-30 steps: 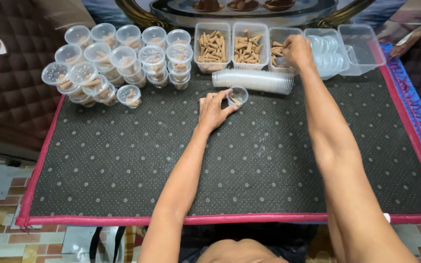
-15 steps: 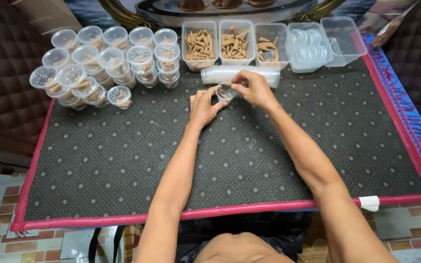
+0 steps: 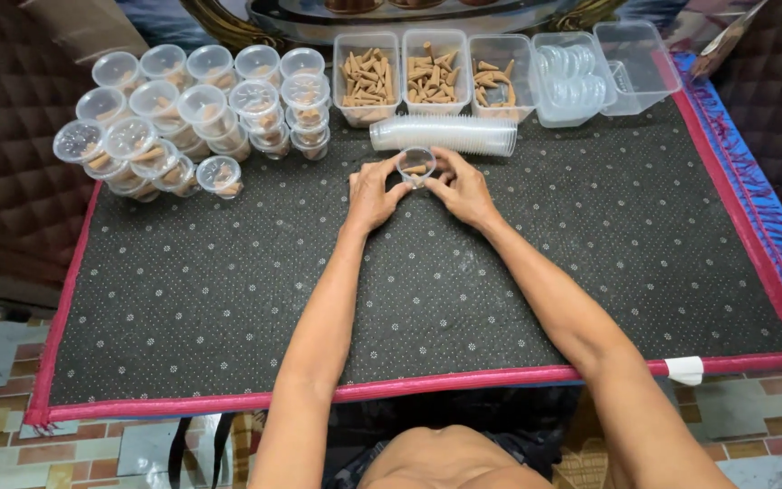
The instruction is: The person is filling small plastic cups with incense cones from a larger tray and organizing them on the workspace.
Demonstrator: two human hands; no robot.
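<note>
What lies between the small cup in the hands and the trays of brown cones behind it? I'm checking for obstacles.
In the head view, a lying stack of clear cups sits between the small cup and the trays.

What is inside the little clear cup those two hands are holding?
The small clear cup holds at least one brown cone-shaped piece. The left hand and right hand cover its sides, so any more pieces inside cannot be counted.
</note>
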